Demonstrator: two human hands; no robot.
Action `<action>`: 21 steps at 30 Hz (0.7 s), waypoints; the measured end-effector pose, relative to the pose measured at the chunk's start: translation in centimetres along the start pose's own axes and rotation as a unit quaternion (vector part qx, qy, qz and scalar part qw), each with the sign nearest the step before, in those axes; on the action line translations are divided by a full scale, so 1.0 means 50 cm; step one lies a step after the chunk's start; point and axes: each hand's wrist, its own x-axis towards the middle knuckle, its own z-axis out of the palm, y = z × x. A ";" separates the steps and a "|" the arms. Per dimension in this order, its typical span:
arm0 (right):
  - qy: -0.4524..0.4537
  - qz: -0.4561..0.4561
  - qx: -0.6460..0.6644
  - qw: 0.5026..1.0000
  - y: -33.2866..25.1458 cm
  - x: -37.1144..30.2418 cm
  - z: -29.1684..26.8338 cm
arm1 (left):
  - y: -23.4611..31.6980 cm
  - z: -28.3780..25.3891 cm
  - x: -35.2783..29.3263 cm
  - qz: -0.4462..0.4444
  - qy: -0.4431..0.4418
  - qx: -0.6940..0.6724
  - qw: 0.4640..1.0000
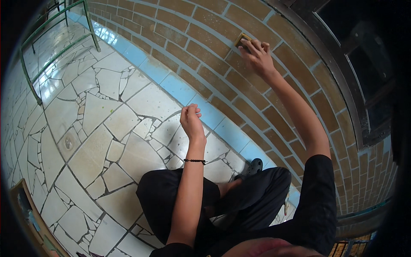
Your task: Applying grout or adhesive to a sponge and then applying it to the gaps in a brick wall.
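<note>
My right hand [258, 56] is stretched up to the brown brick wall [208, 49]. Its fingers press a small block, yellowish at the edge and darker on its face, that looks like a scrubbing sponge [242, 38], flat against the bricks. Above the floor, close to the light blue tile strip [162, 75] at the wall's foot, hovers my left hand [191, 120]. Its fingers are loosely curled in, and nothing shows in them. A dark beaded bracelet [195, 161] circles the left wrist.
A green metal frame [55, 47] stands on the broken-tile floor [92, 150] at far left. Dark window frames [342, 51] sit in the wall at upper right. My bent legs and a dark clog [255, 166] are near the wall. A wooden-edged object [36, 222] lies at lower left.
</note>
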 end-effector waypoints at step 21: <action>-0.027 0.037 -0.004 0.999 -0.024 -0.015 -0.053 | -0.026 -0.002 0.003 -0.031 -0.020 0.025 0.999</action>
